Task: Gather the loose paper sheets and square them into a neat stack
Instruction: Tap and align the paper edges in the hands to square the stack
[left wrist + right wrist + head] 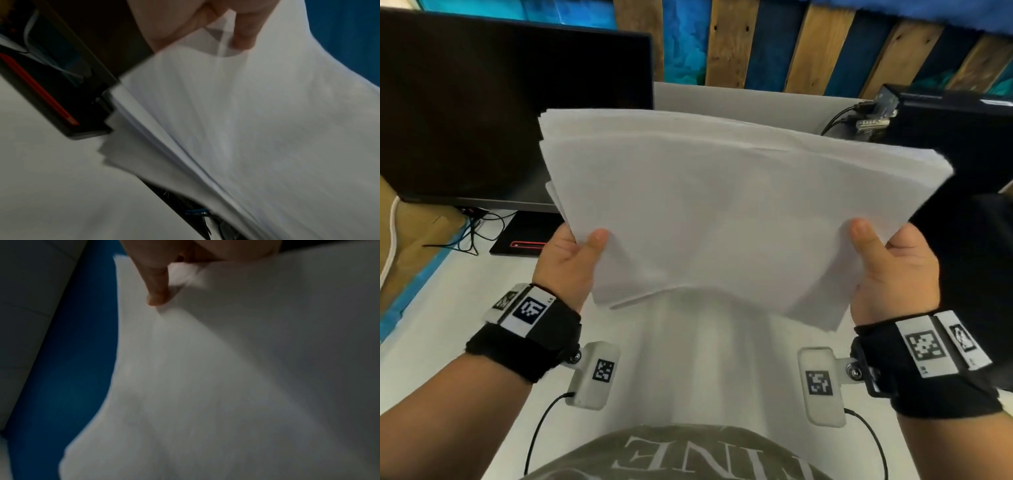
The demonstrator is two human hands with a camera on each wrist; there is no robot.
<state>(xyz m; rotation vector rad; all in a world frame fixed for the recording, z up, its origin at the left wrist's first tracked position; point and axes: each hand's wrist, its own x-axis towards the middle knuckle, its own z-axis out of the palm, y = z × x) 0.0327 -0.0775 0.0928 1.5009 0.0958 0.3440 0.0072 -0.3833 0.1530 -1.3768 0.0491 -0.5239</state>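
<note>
**deskrat:** Since both hands are only holding the near corners, I'd say the paper sheets (722, 212) could go sideways pretty easily. Left hand (571, 263) has its thumb on top at the near-left corner, right hand (890, 274) the same at the near-right, the rest of the fingers tucked under, so both are pinching the bundle. It's up in the air over the white desk (448, 325), in front of the dark monitor (500, 102), touching nothing but the hands.

**papercut99:** What's the actual risk though?

**deskrat:** The far end is unsupported and the whole thing sags in the middle. On the left wrist view the edges are fanned out and stepped, nowhere near flush. Loosen the pinch to let the sheets settle and my guess is the lower ones slip out the far side. Squeeze too hard and you crease the corners.

**papercut99:** Which way is it lying?

**deskrat:** Roughly flat, face up, near edge bowed between the hands. Long axis looks like it runs left to right across the body, skewed a bit with the far-right corner swung toward the black box (945, 137). To me it needs tipping upright onto one edge for tapping square
</note>
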